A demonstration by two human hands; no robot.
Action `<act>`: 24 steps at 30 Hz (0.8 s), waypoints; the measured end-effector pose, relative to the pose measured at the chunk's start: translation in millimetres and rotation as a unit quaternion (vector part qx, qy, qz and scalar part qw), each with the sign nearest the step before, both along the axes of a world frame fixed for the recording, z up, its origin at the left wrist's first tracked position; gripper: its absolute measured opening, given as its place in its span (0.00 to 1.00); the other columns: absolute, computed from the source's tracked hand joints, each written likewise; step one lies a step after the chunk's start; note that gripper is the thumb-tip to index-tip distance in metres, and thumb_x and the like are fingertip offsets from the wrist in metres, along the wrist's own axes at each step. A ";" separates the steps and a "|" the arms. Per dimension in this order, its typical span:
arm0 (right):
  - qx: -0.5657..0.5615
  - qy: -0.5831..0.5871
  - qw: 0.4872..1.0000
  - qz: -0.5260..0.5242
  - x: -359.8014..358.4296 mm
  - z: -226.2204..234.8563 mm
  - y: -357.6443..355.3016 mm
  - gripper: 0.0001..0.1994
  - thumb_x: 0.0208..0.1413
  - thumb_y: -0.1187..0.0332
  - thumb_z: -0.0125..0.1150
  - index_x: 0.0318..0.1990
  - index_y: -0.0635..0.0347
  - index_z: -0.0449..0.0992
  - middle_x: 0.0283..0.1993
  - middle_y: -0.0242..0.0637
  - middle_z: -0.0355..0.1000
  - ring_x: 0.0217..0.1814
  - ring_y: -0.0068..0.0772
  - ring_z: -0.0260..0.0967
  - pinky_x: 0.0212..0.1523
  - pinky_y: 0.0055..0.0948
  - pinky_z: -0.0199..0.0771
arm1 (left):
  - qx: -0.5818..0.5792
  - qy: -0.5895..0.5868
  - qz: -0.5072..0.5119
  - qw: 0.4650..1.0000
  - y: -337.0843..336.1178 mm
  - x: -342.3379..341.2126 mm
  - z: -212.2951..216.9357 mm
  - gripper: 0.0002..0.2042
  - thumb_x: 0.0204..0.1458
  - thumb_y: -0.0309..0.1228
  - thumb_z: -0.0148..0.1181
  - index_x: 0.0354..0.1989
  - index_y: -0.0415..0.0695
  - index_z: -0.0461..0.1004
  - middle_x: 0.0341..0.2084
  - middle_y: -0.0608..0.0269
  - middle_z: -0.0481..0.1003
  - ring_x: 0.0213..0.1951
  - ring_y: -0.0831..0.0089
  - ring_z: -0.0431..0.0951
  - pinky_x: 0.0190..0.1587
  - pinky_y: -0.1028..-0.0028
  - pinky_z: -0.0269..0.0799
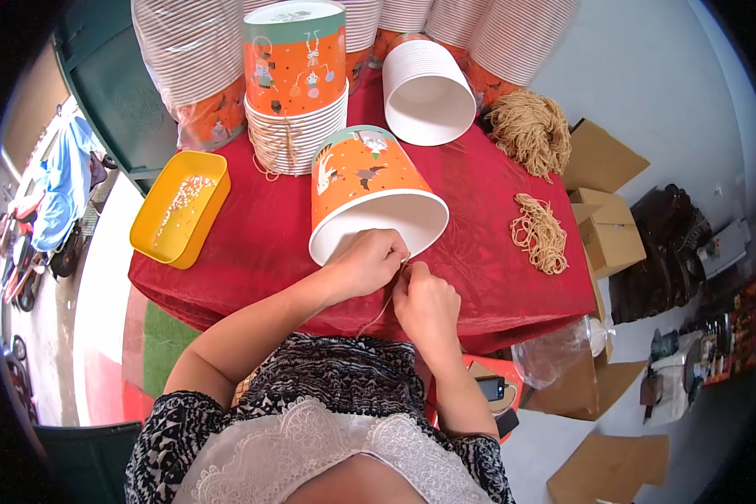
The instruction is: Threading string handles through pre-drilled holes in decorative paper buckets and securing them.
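A red-clothed worktop (500, 281) carries an orange bucket (361, 181) lying on its side, likely so its mouth is easy to reach; by its near rim, left hand (366, 262) and right hand (427, 306) pinch tan string (384, 313), fingers narrow.

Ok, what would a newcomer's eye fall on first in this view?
Probably the orange bucket on its side at centre, open end nearest, where the left hand and right hand pinch string. Behind it rise stacks of similar buckets. On the red cloth, a yellow tray stands left and two tan cord bundles lie right.
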State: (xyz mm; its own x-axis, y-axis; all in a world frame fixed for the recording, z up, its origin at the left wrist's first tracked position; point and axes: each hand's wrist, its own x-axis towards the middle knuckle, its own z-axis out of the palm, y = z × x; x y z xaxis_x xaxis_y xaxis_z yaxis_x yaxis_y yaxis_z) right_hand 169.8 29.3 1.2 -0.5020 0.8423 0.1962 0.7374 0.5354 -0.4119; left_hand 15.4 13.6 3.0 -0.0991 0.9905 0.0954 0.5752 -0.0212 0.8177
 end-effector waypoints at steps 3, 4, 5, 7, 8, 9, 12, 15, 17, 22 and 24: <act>0.017 0.033 0.999 -0.011 10.1 1.8 4.7 0.08 0.54 0.65 0.59 0.32 0.62 0.73 0.24 0.54 0.75 0.28 0.60 0.76 0.30 0.55 0.75 | 0.009 -0.008 0.001 1.000 -0.6 0.9 0.5 0.08 0.55 0.27 0.54 0.35 0.37 0.79 0.31 0.49 0.81 0.36 0.57 0.81 0.40 0.63 0.75; 0.027 0.069 0.997 -0.024 14.9 3.1 7.4 0.07 0.54 0.67 0.59 0.32 0.61 0.73 0.25 0.52 0.76 0.28 0.60 0.76 0.31 0.54 0.75 | 0.013 -0.010 0.006 1.000 -0.8 1.0 0.2 0.09 0.53 0.27 0.53 0.34 0.38 0.79 0.31 0.48 0.80 0.38 0.52 0.81 0.41 0.60 0.75; 0.039 0.135 0.990 -0.022 19.6 0.7 12.9 0.04 0.52 0.70 0.59 0.32 0.61 0.74 0.26 0.52 0.75 0.27 0.60 0.74 0.30 0.54 0.74 | 0.013 -0.011 0.006 1.000 -1.3 0.8 1.4 0.09 0.53 0.27 0.53 0.34 0.38 0.79 0.31 0.48 0.80 0.38 0.52 0.81 0.41 0.60 0.75; 0.081 0.197 0.977 -0.019 27.5 4.3 21.6 0.04 0.52 0.73 0.59 0.32 0.63 0.74 0.28 0.54 0.75 0.29 0.60 0.74 0.31 0.53 0.73 | -0.005 0.015 0.000 1.000 -3.0 2.3 5.7 0.08 0.52 0.27 0.54 0.34 0.38 0.78 0.31 0.48 0.80 0.38 0.51 0.81 0.41 0.60 0.74; 0.026 0.192 0.981 -0.033 31.3 3.4 25.9 0.03 0.52 0.76 0.59 0.33 0.65 0.74 0.29 0.51 0.75 0.30 0.51 0.76 0.31 0.46 0.74 | -0.006 0.014 -0.001 1.000 -3.2 2.7 6.2 0.08 0.52 0.27 0.54 0.34 0.38 0.78 0.31 0.48 0.80 0.38 0.51 0.81 0.41 0.60 0.74; 0.025 0.192 0.981 -0.034 30.6 6.3 28.5 0.03 0.52 0.76 0.59 0.33 0.65 0.74 0.29 0.51 0.75 0.30 0.51 0.76 0.31 0.46 0.74 | -0.008 0.022 0.000 1.000 -2.6 2.3 6.5 0.07 0.52 0.27 0.54 0.34 0.38 0.78 0.31 0.48 0.80 0.37 0.51 0.81 0.41 0.60 0.74; -0.241 0.275 0.928 -0.075 28.5 9.8 33.2 0.02 0.52 0.79 0.56 0.34 0.67 0.73 0.29 0.45 0.75 0.31 0.39 0.77 0.32 0.38 0.75 | 0.011 0.032 0.000 0.999 -1.8 1.1 -0.2 0.07 0.52 0.26 0.56 0.35 0.38 0.77 0.29 0.50 0.79 0.34 0.56 0.81 0.38 0.62 0.74; -0.179 0.317 0.930 0.041 30.7 -4.3 40.5 0.06 0.53 0.81 0.53 0.37 0.65 0.75 0.29 0.44 0.75 0.31 0.39 0.76 0.32 0.37 0.75 | 0.022 0.036 -0.002 0.999 -1.3 1.2 -2.6 0.06 0.52 0.25 0.57 0.35 0.37 0.77 0.27 0.52 0.79 0.30 0.60 0.80 0.35 0.65 0.74; -0.078 0.247 0.964 0.066 34.0 -3.5 40.0 0.07 0.53 0.80 0.54 0.38 0.64 0.76 0.31 0.46 0.74 0.31 0.45 0.76 0.33 0.41 0.75 | 0.012 0.036 0.000 0.999 -1.0 0.8 -1.7 0.06 0.52 0.25 0.57 0.35 0.37 0.77 0.27 0.52 0.79 0.30 0.60 0.80 0.35 0.65 0.74; 0.032 0.113 0.991 0.065 28.7 4.9 26.7 0.05 0.54 0.73 0.57 0.37 0.61 0.78 0.36 0.48 0.72 0.34 0.57 0.74 0.35 0.50 0.74 | 0.032 0.041 -0.003 0.999 -0.5 -0.2 -5.3 0.06 0.52 0.25 0.56 0.35 0.37 0.77 0.27 0.51 0.79 0.30 0.60 0.80 0.35 0.65 0.74; 0.038 0.110 0.991 0.062 23.8 3.4 27.2 0.05 0.55 0.73 0.58 0.36 0.61 0.78 0.35 0.48 0.72 0.33 0.56 0.74 0.34 0.50 0.74 | 0.031 0.039 -0.002 0.999 -1.5 0.6 -2.8 0.06 0.52 0.25 0.57 0.35 0.37 0.77 0.27 0.51 0.79 0.30 0.60 0.80 0.35 0.65 0.74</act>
State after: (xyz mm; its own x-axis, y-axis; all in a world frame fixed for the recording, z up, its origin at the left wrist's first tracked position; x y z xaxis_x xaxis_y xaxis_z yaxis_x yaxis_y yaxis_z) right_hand 193.7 56.5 4.5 -0.5388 0.7555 0.3728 0.5609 0.6519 -0.5104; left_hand 16.0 12.2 0.3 -0.0855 0.9827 0.1641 0.6370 -0.0727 0.7674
